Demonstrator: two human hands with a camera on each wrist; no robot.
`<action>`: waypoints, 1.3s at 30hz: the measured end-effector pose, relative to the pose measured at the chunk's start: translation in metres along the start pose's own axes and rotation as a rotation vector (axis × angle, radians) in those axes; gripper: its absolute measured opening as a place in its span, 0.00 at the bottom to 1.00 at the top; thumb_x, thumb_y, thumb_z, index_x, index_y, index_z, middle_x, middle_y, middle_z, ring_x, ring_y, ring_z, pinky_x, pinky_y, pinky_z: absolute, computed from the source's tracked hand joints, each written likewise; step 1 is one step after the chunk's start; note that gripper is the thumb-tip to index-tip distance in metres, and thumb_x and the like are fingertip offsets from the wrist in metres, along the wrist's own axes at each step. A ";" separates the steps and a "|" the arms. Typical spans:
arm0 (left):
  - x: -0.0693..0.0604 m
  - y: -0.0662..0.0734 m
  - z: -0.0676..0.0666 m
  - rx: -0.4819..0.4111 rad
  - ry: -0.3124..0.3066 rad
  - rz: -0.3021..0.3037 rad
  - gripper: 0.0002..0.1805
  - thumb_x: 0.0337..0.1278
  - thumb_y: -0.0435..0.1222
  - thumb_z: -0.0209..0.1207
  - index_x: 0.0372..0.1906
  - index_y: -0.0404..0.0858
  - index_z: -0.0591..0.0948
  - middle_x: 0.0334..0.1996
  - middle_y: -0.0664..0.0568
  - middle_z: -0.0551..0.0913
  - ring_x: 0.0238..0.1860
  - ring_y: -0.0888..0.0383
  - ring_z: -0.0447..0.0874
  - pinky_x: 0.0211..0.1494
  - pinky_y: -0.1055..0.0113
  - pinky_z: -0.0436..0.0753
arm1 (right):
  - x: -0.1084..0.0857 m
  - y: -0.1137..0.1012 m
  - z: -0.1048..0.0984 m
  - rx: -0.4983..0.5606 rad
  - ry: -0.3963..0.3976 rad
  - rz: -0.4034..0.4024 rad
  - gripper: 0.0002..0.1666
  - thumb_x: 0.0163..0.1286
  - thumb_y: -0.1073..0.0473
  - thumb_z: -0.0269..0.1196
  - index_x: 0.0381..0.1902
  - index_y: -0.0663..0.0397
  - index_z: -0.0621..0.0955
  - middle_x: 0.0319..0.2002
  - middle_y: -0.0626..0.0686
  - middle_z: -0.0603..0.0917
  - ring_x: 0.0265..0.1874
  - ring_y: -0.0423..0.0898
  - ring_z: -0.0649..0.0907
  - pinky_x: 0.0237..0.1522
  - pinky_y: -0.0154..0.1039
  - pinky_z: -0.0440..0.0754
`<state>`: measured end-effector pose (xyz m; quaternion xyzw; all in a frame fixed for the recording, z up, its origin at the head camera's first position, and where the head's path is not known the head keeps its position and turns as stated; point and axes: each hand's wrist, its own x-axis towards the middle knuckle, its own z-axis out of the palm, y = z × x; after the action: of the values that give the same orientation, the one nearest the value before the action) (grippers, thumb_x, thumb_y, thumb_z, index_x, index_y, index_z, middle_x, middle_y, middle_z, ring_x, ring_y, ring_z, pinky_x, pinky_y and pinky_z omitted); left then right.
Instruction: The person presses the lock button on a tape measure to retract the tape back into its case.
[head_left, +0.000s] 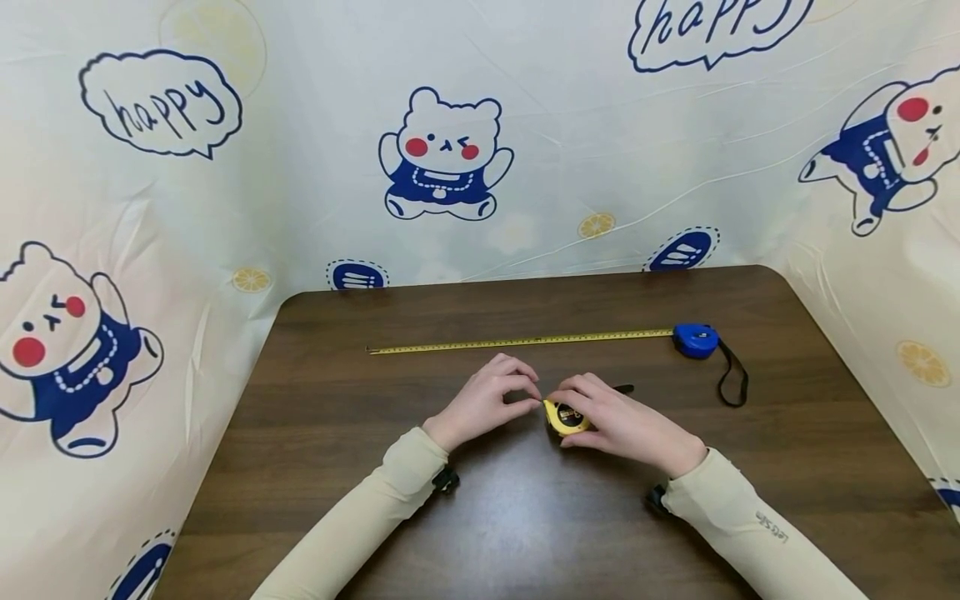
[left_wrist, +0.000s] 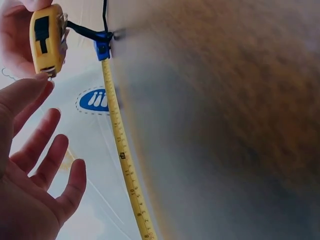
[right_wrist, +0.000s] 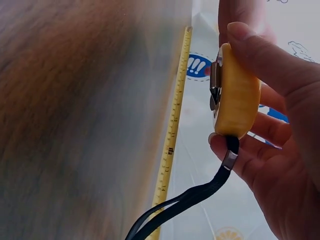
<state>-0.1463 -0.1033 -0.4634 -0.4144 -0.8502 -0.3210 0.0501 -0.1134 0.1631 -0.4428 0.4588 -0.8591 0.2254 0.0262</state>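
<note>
My right hand (head_left: 626, 421) grips a yellow tape measure (head_left: 567, 418) by its case, low over the table. In the right wrist view a metal clip shows on the case of the tape measure (right_wrist: 237, 95), and a black wrist strap (right_wrist: 202, 190) hangs from its end. From the other side, my left hand (head_left: 491, 400) reaches to the mouth of the case. Thumb and forefinger pinch the end hook there, as the left wrist view shows, while the other fingers of the left hand (left_wrist: 37, 170) spread loosely. A black slide lock (left_wrist: 42, 35) sits on the case's edge.
Behind the hands, a blue tape measure (head_left: 696, 341) with a black strap (head_left: 731, 379) lies on the brown table (head_left: 315, 467). Its yellow blade (head_left: 517, 342) is drawn out leftward across the tabletop. A printed cloth (head_left: 562, 150) encloses the table at the back and sides.
</note>
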 end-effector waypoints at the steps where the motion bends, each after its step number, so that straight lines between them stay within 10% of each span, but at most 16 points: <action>1: 0.000 0.000 0.000 0.001 -0.004 -0.003 0.02 0.66 0.38 0.71 0.40 0.45 0.90 0.51 0.52 0.84 0.55 0.55 0.77 0.60 0.59 0.79 | 0.000 0.000 0.000 0.001 -0.003 0.000 0.33 0.65 0.50 0.76 0.64 0.54 0.79 0.57 0.49 0.79 0.56 0.45 0.76 0.54 0.43 0.83; 39: -0.062 -0.041 -0.061 0.088 0.040 -0.293 0.03 0.67 0.40 0.69 0.41 0.47 0.90 0.49 0.55 0.85 0.56 0.53 0.77 0.62 0.52 0.78 | -0.059 0.031 0.002 -0.041 -0.023 0.214 0.33 0.68 0.43 0.73 0.65 0.52 0.80 0.57 0.48 0.79 0.54 0.42 0.80 0.53 0.45 0.84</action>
<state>-0.1471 -0.1992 -0.4579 -0.2769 -0.9135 -0.2958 0.0379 -0.1034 0.2231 -0.4706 0.3662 -0.9079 0.2041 0.0013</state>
